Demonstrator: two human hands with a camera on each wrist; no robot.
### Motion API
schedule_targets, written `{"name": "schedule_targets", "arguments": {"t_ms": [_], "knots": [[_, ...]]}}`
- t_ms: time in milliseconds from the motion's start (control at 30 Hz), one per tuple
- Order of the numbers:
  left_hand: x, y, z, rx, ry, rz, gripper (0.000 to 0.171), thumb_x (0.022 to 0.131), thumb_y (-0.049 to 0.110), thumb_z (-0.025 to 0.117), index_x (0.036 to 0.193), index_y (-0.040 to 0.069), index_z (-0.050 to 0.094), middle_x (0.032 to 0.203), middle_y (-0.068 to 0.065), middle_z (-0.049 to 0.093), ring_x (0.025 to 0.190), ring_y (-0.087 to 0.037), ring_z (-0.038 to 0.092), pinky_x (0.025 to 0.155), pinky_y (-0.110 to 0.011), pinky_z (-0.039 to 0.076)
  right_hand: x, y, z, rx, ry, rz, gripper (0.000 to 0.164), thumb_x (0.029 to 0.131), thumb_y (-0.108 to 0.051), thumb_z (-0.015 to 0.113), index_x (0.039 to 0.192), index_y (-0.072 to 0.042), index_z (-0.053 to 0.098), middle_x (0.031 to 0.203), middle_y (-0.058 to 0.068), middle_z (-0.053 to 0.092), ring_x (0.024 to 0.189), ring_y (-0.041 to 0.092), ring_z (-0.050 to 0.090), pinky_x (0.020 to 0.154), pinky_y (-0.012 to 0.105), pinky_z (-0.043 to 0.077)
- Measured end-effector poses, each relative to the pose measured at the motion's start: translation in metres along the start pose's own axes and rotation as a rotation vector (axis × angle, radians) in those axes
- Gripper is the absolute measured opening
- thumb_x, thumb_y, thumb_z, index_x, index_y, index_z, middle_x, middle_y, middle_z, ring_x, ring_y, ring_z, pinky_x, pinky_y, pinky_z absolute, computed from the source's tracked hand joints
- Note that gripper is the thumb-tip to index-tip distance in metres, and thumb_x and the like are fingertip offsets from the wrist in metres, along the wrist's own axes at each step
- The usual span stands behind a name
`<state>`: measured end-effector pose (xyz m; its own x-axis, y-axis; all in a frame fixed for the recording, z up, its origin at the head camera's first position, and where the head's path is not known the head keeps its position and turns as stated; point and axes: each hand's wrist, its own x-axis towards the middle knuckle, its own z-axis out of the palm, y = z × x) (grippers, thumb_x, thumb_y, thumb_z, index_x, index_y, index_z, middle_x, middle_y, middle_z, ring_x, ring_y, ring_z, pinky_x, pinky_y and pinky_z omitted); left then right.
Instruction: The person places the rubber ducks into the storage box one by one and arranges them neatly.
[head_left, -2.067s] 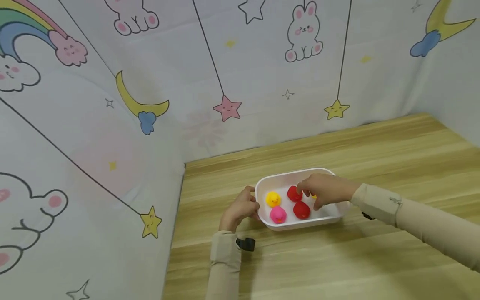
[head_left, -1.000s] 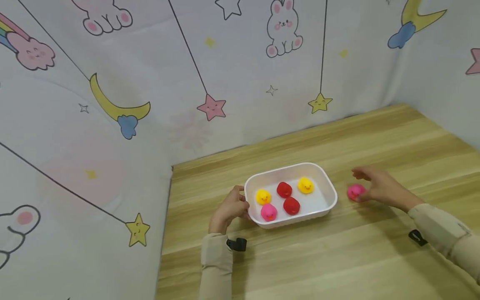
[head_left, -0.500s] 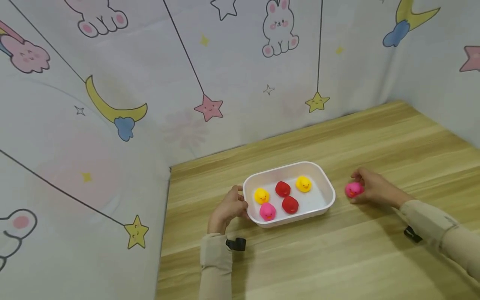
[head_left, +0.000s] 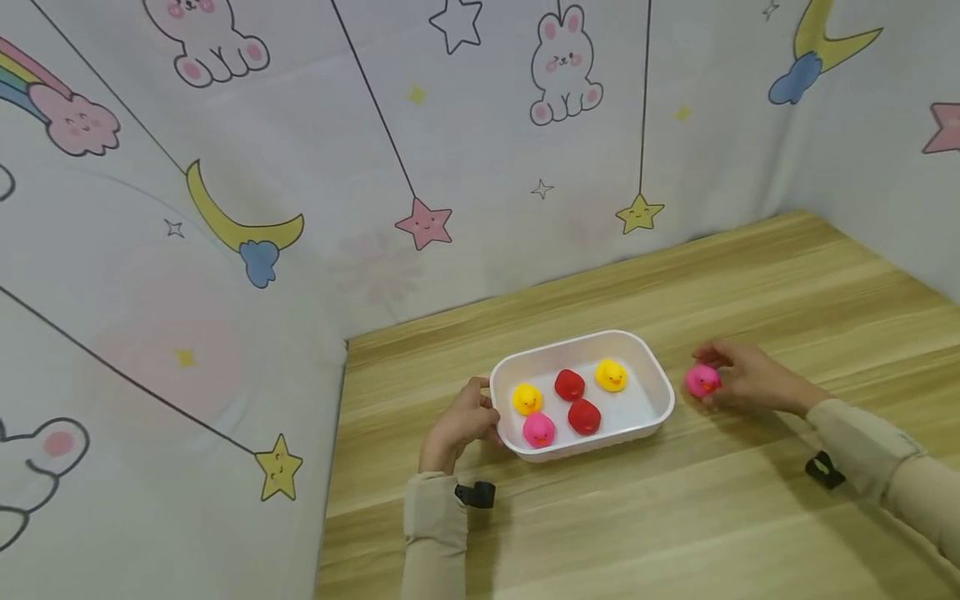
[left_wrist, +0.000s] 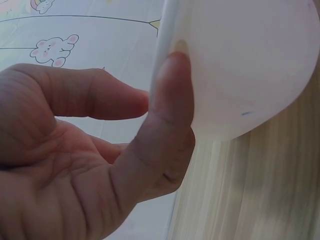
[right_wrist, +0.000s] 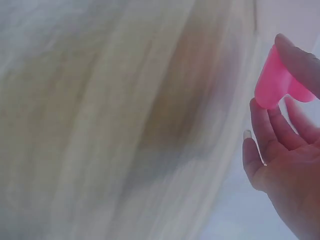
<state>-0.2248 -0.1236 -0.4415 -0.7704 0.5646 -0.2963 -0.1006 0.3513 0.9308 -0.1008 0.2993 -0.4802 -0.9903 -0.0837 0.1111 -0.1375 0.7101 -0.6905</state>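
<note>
A white plastic tray (head_left: pixel 637 421) sits on the table, with my left hand (head_left: pixel 456 425) pinching its left end between thumb and fingers; the left wrist view shows the thumb (left_wrist: pixel 125 103) at the rim. Inside are two yellow rubber ducks (head_left: pixel 611 376), two red ones (head_left: pixel 584 417) and a pink rubber duck (head_left: pixel 538 430) at the front left. Right of the tray, my right hand (head_left: pixel 757 379) holds another pink rubber duck (head_left: pixel 702 381). In the right wrist view this duck (right_wrist: pixel 272 82) is pinched between the thumb and the fingertips.
The wood-grain table (head_left: pixel 585 525) reaches back to a white curtain (head_left: pixel 480 167) printed with stars, moons and rabbits, which also hangs along the left and right sides. Black straps with small mounts (head_left: pixel 476 495) show at both wrists.
My right hand moved from over the tray's right end to the pink duck beside it, closed its fingers round it and shifted slightly left. The left hand has kept its grip on the tray.
</note>
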Motion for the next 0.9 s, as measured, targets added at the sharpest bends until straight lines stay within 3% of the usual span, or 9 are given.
{"name": "schedule_targets", "arguments": {"t_ms": [167, 233, 400, 533, 667, 900], "knots": [[0.001, -0.002, 0.002, -0.012, -0.001, -0.009, 0.060, 0.084, -0.014, 0.049, 0.141, -0.013, 0.028, 0.108, -0.030, 0.047, 0.058, -0.021, 0.058, 0.059, -0.037, 0.064, 0.002, -0.009, -0.010, -0.016, -0.013, -0.036, 0.044, 0.071, -0.009, 0.088, 0.111, -0.007, 0.067, 0.109, 0.003, 0.070, 0.102, 0.007, 0.059, 0.091, 0.028, 0.049], [0.002, -0.002, 0.003, -0.011, -0.002, -0.010, 0.060, 0.084, -0.014, 0.048, 0.141, -0.013, 0.028, 0.107, -0.030, 0.048, 0.057, -0.021, 0.058, 0.059, -0.037, 0.064, 0.004, -0.015, -0.013, -0.019, -0.019, -0.037, 0.041, 0.073, -0.009, 0.088, 0.109, -0.010, 0.068, 0.108, 0.000, 0.069, 0.101, 0.007, 0.060, 0.092, 0.032, 0.051], [0.004, -0.002, 0.001, 0.007, 0.006, -0.004, 0.060, 0.085, -0.014, 0.049, 0.141, -0.013, 0.028, 0.101, -0.023, 0.048, 0.057, -0.021, 0.059, 0.059, -0.038, 0.064, 0.013, -0.033, -0.019, 0.012, -0.067, -0.012, 0.047, 0.075, -0.004, 0.085, 0.118, -0.004, 0.065, 0.116, 0.007, 0.067, 0.111, 0.028, 0.061, 0.098, 0.053, 0.051], [0.004, 0.001, -0.002, 0.011, 0.004, -0.002, 0.060, 0.085, -0.013, 0.050, 0.141, -0.013, 0.029, 0.104, -0.028, 0.050, 0.058, -0.021, 0.059, 0.061, -0.039, 0.064, 0.023, -0.048, -0.023, 0.024, -0.114, 0.017, 0.057, 0.077, -0.002, 0.082, 0.128, 0.004, 0.059, 0.126, 0.017, 0.064, 0.119, 0.041, 0.057, 0.102, 0.064, 0.047], [0.003, 0.003, -0.003, 0.021, 0.003, -0.016, 0.060, 0.086, -0.011, 0.051, 0.142, -0.011, 0.030, 0.110, -0.032, 0.051, 0.059, -0.020, 0.060, 0.063, -0.039, 0.064, 0.031, -0.059, -0.022, 0.038, -0.138, 0.002, 0.058, 0.078, 0.000, 0.081, 0.130, 0.005, 0.058, 0.128, 0.018, 0.063, 0.120, 0.039, 0.057, 0.104, 0.063, 0.045], [0.002, 0.003, -0.001, 0.008, -0.004, -0.015, 0.061, 0.085, -0.012, 0.050, 0.143, -0.012, 0.029, 0.111, -0.033, 0.051, 0.058, -0.020, 0.059, 0.061, -0.037, 0.064, 0.043, -0.077, -0.018, 0.027, -0.182, -0.071, 0.046, 0.078, -0.002, 0.083, 0.121, -0.007, 0.067, 0.118, 0.003, 0.068, 0.112, 0.027, 0.061, 0.103, 0.057, 0.050]]}}
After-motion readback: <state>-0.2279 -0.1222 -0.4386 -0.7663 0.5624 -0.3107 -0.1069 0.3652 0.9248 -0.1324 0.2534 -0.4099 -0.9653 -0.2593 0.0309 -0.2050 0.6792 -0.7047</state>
